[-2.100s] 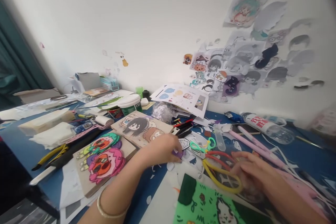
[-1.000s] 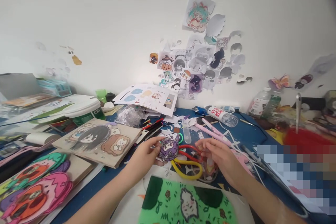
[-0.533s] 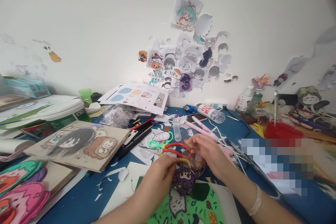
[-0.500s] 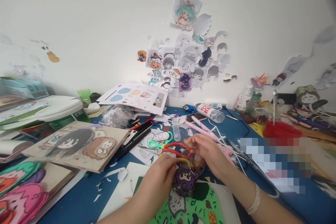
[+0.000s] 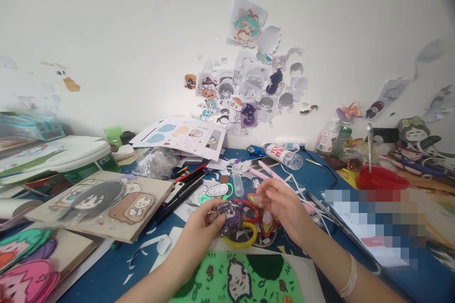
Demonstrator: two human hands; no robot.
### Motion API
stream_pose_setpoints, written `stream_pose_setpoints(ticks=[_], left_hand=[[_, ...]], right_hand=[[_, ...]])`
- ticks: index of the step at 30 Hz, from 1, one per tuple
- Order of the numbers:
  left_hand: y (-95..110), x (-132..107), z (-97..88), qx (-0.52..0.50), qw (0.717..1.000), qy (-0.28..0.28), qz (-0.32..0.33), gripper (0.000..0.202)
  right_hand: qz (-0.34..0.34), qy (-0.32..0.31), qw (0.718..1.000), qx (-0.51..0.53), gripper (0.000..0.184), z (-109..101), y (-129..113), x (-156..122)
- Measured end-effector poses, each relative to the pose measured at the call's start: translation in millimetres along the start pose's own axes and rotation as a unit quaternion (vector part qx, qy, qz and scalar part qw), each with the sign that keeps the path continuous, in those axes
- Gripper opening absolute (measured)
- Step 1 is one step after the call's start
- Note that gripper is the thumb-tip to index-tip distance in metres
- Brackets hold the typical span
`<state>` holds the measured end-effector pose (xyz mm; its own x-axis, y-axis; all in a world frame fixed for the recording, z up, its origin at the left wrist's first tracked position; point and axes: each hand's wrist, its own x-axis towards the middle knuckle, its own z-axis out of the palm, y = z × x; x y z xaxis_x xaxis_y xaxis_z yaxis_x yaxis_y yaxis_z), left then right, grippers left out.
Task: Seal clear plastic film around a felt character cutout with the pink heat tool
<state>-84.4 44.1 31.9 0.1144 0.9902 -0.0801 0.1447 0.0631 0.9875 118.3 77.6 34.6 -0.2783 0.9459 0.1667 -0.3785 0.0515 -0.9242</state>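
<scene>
My left hand [image 5: 206,225] is closed around a purple cartoon cutout [image 5: 230,214] with a shiny surface, raised a little above the table. Close by on the right, the curled fingers of my right hand [image 5: 282,203] are at a small red-edged cutout [image 5: 266,220] in pink and yellow; its shape is partly hidden by the fingers. Yellow-handled scissors [image 5: 245,241] lie below the purple cutout, with red handles partly covered behind them. Nearest to me is a green sheet [image 5: 209,277] with a white cartoon animal drawn on it.
Mint-green scissors [image 5: 203,200], several pens [image 5: 177,203] and paper scraps surround the hands. Drawing boards [image 5: 142,220] and a white-lidded tub [image 5: 88,156] stand left. A red bowl [image 5: 384,180] with a spoon is right. A bottle [image 5: 284,156] lies at the back.
My left hand has lifted the purple cutout up and leftward off the green sheet, uncovering more of the drawing. The yellow scissor handle has dropped lower. My right hand has barely moved.
</scene>
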Motion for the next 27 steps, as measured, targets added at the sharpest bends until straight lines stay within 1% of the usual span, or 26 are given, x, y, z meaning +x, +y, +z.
stream_pose_setpoints(ticks=[1,3,5,7,9,11,13,15,17,21,24,27], left_hand=[[2.7,-0.5,-1.6,-0.051,0.999,0.012,-0.006,0.038],[5.5,-1.8,-2.0,-0.116,0.993,0.036,-0.008,0.046],[4.2,-2.6,1.1,-0.143,0.989,0.041,0.004,0.051],[0.0,-2.6,5.8,-0.148,0.989,0.025,0.012,0.05],[-4.4,-2.3,10.0,-0.143,0.99,0.007,0.017,0.05],[-6.5,-2.9,12.2,-0.141,0.99,-0.016,0.006,0.053],[-5.6,-4.6,11.9,-0.147,0.988,-0.047,-0.012,0.057],[-3.4,-6.5,9.8,-0.152,0.986,-0.068,-0.025,0.056],[-2.8,-6.9,7.1,-0.15,0.985,-0.079,-0.027,0.05],[-10.0,-1.5,2.7,-0.153,0.984,-0.087,-0.024,0.043],[-15.5,1.3,1.5,-0.164,0.981,-0.099,-0.023,0.045],[-14.7,-1.1,1.7,-0.176,0.977,-0.12,-0.021,0.049]], right_hand=[[-0.008,-0.005,1.0,-0.002,0.01,-0.9,0.4,-0.2],[-0.002,-0.022,0.999,-0.032,0.017,-1.5,5.1,-0.3],[0.029,-0.047,0.995,-0.081,0.022,0.5,14.2,-0.8],[0.052,-0.064,0.986,-0.146,0.023,5.1,24.4,-2.2],[0.023,-0.056,0.965,-0.255,0.023,10.2,32.0,-4.3],[-0.019,-0.033,0.927,-0.373,0.016,13.3,35.0,-5.8],[-0.037,-0.022,0.896,-0.442,0.012,13.2,33.8,-5.9],[-0.039,-0.033,0.885,-0.462,0.012,10.4,30.5,-4.8],[-0.044,-0.047,0.886,-0.46,0.013,7.0,26.9,-3.6],[-0.042,-0.04,0.894,-0.445,0.025,4.2,21.6,-3.0],[-0.03,-0.038,0.9,-0.433,0.031,5.7,19.2,-4.7],[-0.02,-0.047,0.91,-0.411,0.042,7.0,18.2,-7.3]])
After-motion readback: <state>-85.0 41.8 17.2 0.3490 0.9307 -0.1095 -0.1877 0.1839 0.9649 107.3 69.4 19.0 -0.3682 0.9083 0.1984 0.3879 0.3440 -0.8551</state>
